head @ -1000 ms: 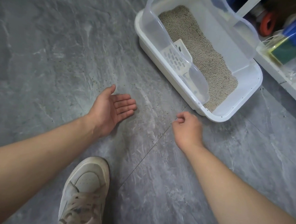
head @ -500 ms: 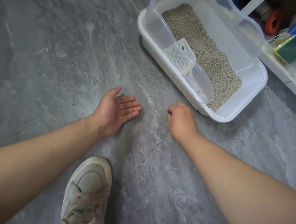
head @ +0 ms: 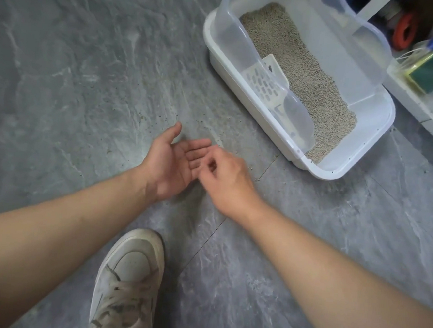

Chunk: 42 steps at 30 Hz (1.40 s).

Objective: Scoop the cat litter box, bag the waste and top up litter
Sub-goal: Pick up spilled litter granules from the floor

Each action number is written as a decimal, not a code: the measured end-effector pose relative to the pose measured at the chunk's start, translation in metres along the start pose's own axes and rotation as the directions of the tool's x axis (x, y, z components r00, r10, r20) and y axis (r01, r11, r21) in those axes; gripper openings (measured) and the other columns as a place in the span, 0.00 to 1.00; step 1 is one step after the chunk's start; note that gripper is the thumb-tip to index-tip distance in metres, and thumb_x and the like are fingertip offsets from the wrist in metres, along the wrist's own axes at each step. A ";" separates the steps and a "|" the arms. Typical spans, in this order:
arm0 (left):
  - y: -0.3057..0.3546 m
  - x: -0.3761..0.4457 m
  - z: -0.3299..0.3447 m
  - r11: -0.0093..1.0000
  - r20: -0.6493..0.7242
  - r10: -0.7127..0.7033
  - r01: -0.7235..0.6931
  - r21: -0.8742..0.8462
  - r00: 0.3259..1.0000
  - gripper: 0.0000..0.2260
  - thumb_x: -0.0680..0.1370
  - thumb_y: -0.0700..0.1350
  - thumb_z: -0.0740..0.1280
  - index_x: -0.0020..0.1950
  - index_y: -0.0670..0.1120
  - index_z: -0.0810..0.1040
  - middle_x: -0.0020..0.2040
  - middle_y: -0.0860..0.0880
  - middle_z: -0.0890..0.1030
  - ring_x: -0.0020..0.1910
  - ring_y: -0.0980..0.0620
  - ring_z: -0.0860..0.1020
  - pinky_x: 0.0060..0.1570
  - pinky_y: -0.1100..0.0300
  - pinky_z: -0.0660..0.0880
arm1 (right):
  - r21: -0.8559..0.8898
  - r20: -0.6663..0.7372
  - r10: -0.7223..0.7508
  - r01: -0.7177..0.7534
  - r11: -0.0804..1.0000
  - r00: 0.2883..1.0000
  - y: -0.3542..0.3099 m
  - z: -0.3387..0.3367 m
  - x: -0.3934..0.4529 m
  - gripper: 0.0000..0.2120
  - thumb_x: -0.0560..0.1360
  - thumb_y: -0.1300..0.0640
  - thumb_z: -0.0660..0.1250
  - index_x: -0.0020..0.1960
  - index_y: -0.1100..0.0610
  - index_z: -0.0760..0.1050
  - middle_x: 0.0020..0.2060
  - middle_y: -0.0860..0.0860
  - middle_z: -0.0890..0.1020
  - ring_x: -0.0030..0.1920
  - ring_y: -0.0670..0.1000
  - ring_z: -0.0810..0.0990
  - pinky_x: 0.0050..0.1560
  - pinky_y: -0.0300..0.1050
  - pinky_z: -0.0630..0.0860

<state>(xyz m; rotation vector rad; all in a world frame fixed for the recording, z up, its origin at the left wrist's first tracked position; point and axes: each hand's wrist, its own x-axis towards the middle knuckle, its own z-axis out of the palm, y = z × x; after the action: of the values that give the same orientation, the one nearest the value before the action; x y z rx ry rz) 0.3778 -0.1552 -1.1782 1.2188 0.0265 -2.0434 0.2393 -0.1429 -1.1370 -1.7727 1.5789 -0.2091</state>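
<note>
In the middle of the frame, the left hand lies open, palm up, while the right hand pinches its fingers together over it, holding nothing I can see.

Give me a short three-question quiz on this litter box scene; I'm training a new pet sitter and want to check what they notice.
1. True or false: the scoop is lying on the floor outside the litter box.
2. Which hand is cupped palm up? A) left hand B) right hand C) neither
3. Fill in: loose litter grains are scattered on the grey ______ beside the box.

Key
1. False: the scoop rests inside the box, against its near wall.
2. A: the left palm faces up, and the right hand's pinched fingers are over it.
3. floor
</note>
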 end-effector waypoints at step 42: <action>0.005 -0.009 -0.017 0.986 -0.034 0.010 -0.015 -0.165 0.999 0.33 0.83 0.62 0.54 0.67 0.33 0.75 0.62 0.34 0.81 0.61 0.36 0.82 0.65 0.46 0.76 | -0.041 -0.165 0.131 -0.139 0.989 0.978 0.033 -0.001 0.015 0.02 0.71 0.61 0.68 0.44 0.56 0.78 0.37 0.49 0.81 0.39 0.50 0.79 0.44 0.47 0.77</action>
<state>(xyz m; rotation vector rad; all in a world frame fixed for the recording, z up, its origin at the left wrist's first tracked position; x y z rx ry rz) 0.3961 -0.1476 -1.1784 1.1456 0.2002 -1.9679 0.2161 -0.1563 -1.1613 -1.7159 1.8284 -0.2537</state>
